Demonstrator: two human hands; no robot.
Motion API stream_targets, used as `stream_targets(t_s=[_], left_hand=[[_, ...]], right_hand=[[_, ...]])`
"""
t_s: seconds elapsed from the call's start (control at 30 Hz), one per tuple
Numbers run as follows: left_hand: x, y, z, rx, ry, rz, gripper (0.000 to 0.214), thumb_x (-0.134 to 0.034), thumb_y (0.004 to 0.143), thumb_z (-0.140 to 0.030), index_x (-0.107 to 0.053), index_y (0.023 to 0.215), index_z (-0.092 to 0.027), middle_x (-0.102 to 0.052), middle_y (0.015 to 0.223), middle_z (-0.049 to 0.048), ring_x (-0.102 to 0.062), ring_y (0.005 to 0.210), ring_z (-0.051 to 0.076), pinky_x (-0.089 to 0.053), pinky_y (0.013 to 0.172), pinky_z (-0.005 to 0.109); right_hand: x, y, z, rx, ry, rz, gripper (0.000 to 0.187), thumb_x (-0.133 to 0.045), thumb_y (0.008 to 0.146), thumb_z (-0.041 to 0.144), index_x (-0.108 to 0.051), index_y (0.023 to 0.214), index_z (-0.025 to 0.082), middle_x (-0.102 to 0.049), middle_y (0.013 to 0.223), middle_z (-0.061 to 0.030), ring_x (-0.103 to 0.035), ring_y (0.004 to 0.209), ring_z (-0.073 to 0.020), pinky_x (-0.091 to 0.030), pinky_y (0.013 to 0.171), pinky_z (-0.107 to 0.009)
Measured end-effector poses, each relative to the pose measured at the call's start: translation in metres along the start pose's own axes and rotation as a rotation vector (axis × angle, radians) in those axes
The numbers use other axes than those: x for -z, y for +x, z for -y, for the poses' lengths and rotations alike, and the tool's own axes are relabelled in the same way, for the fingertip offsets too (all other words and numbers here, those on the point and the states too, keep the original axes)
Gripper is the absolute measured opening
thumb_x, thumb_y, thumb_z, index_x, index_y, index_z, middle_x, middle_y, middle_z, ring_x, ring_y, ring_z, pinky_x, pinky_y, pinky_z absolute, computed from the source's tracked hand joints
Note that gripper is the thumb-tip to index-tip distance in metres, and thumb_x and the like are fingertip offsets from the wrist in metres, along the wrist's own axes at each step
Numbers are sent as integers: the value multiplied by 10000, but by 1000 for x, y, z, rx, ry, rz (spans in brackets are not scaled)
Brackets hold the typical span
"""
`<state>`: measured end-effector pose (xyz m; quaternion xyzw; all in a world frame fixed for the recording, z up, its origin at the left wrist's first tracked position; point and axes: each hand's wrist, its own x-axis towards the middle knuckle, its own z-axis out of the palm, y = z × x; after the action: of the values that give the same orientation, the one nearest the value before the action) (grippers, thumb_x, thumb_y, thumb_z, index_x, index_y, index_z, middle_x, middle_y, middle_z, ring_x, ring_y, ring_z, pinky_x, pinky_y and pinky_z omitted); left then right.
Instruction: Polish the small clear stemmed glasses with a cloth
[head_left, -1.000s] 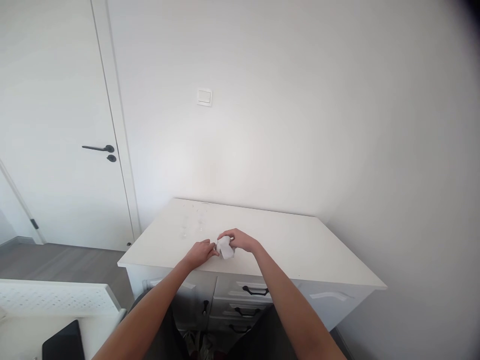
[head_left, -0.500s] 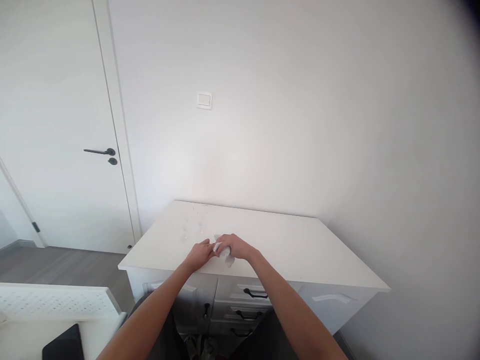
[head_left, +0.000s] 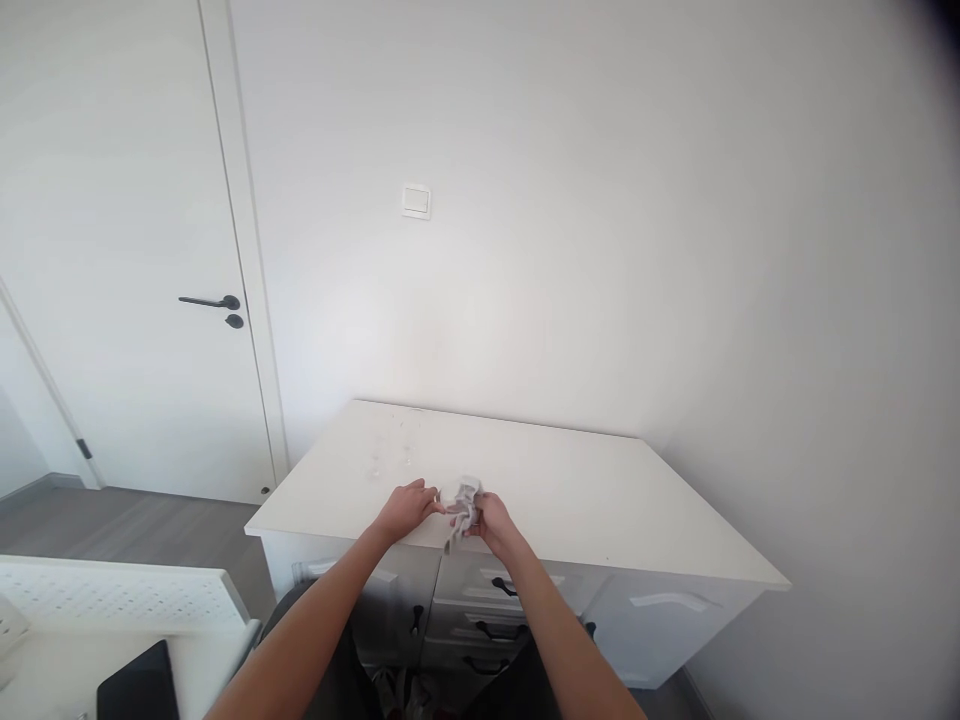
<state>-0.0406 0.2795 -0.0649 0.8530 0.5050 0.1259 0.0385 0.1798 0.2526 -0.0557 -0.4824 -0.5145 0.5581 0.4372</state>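
A crumpled pale grey cloth (head_left: 466, 497) is held just above the front part of the white cabinet top (head_left: 555, 480). My right hand (head_left: 493, 525) grips it from the right, with the fingers closed and one loose end hanging toward the front edge. From the left, the fingertips of my left hand (head_left: 409, 508) pinch the near side of the cloth. Faint wet-looking marks (head_left: 376, 465) lie on the top, left and behind my hands.
Dark handles (head_left: 501, 632) sit on the drawers below the top. A white door (head_left: 135, 250) with a black lever (head_left: 210, 301) stands left. The light switch (head_left: 416, 201) is on the wall. Lower left, a black tablet-like thing (head_left: 139, 685) lies on a white desk (head_left: 56, 665).
My right hand has moved to the right, drawing the cloth out from between my hands so more of it shows. My left hand stays near the same spot. The view has shifted slightly.
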Motion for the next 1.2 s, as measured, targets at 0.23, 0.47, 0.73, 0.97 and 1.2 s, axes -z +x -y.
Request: stream_targets(t_s=[0.23,0.47,0.73,0.97,1.2], left_hand=[[2,-1,2,53,-26,-16,271,-632,1007,-383,-674,1167,-168,-709,1147,71,-699,972,203,-597,865,416],[2,-4,1,61,-44,6,280,-638,1003,-377,-665,1187,-168,-703,1156,72,-697,961,201,-600,848,407],[1,-2,1,5,-36,55,285,-641,1002,-371,-666,1205,-173,-700,1196,80,-697,1010,215,-597,886,431],[0,0,1,7,-11,50,271,-636,1004,-373,-671,1188,-176,-702,1184,77,-695,1000,210,-594,884,425],[-1,0,4,11,-2,32,267,-641,1004,-358,-669,1197,-175,-701,1192,78,-698,1002,210,-601,878,422]], right_hand=[[-5,-11,6,542,-361,-218,456,-565,883,205,-680,1316,288,-546,1394,-109,-435,1380,-318,-334,1191,-560],[-34,-17,10,642,-598,-130,672,-479,897,153,-441,1556,279,-662,1314,-107,-569,1222,-323,-340,1146,-556],[-7,-11,19,500,-568,14,523,-499,813,170,-602,1306,312,-696,967,2,-641,818,-228,-525,764,-349],[-10,-16,-3,578,-483,-161,472,-493,805,152,-446,1268,228,-633,1011,-50,-649,884,-228,-538,816,-363],[-13,-18,-7,638,-588,-279,340,-602,812,198,-614,1149,240,-635,1245,-141,-562,1223,-343,-406,1083,-504]])
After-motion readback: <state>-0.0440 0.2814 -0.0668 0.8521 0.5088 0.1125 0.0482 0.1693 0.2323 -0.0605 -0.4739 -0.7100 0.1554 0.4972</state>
